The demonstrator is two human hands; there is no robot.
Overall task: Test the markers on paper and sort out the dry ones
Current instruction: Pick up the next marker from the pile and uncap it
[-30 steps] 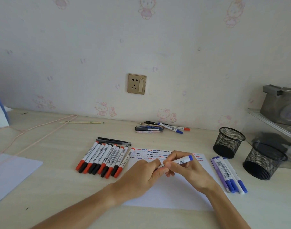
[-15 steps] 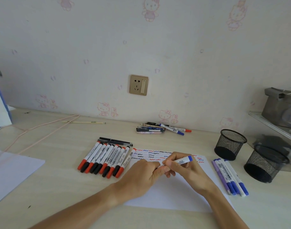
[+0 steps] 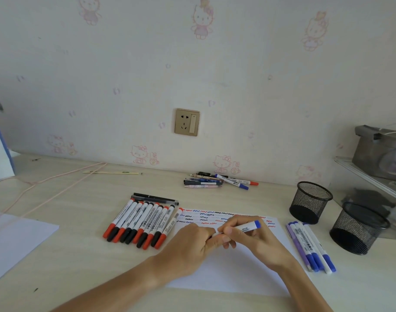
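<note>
Centre-right of frame: right hand (image 3: 253,239) gripped blue marker (image 3: 246,228) over paper (image 3: 228,273). Left hand (image 3: 190,244) pinched marker's near end; cap hidden, cannot tell. Squiggles (image 3: 215,216) across paper top. Red/black markers (image 3: 140,224) left of paper, blue ones (image 3: 309,246) right. Two mesh cups (image 3: 310,202) at right on table (image 3: 68,262).

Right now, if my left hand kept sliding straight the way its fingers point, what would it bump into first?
The left hand points right, toward the right hand, which holds the blue-ended marker over the paper. It already meets that hand's fingers at the marker's near end, so that is first.
</note>
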